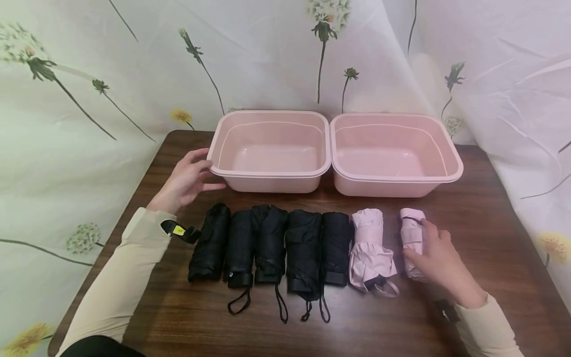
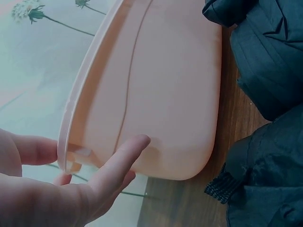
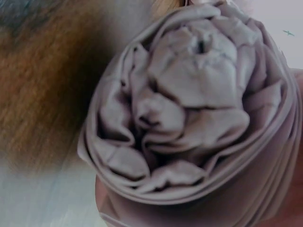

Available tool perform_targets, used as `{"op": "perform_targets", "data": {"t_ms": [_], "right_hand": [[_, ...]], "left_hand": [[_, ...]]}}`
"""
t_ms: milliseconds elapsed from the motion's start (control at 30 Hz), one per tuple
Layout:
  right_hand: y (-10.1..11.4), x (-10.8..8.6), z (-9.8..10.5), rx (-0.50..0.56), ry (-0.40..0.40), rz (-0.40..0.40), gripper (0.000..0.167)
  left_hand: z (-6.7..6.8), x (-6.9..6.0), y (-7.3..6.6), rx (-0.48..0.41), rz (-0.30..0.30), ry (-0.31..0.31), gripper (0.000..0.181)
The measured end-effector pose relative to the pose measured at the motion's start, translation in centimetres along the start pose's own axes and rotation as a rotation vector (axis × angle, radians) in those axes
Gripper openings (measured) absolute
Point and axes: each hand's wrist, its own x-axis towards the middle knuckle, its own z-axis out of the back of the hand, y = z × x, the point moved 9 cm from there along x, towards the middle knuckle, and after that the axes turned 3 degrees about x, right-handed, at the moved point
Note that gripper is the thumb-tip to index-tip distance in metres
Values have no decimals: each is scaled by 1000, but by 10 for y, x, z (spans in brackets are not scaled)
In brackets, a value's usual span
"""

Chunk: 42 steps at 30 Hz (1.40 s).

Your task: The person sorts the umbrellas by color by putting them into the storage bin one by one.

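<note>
Pinching with the half-spread left hand (image 1: 187,179) the rim of the left oblong pink plastic basin (image 1: 272,184), and gripping with the curled right hand (image 1: 440,258) the rolled pale-pink cloth umbrella (image 1: 411,235) at right on the brown tabletop (image 1: 357,327), with folded end layers visible only from the right wrist.

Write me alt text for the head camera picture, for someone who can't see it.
A right hand grips a folded pale pink umbrella at the right end of a row on a wooden table; the left hand touches the left of two pink tubs behind. The row's others are a second pink umbrella and five black umbrellas.
</note>
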Motion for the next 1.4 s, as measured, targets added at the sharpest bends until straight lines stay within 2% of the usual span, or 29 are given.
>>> {"op": "perform_targets", "data": {"t_ms": [533,800,900,1133,1400], "right_hand": [[11,-11,28,36,-91,23,85],[25,-24,53,55,-152,78,85],[30,-29,63,63,-175,92,85],[43,-38,86,80,-244,156,85],[58,-40,111,87,-307,194,84]], "left_hand": [[2,-2,1,21,9,1,61],[4,-1,3,8,23,-4,61],[4,-2,3,0,32,-3,60],[3,-3,2,-107,39,24,58],[3,-3,2,-105,43,20,60]]}}
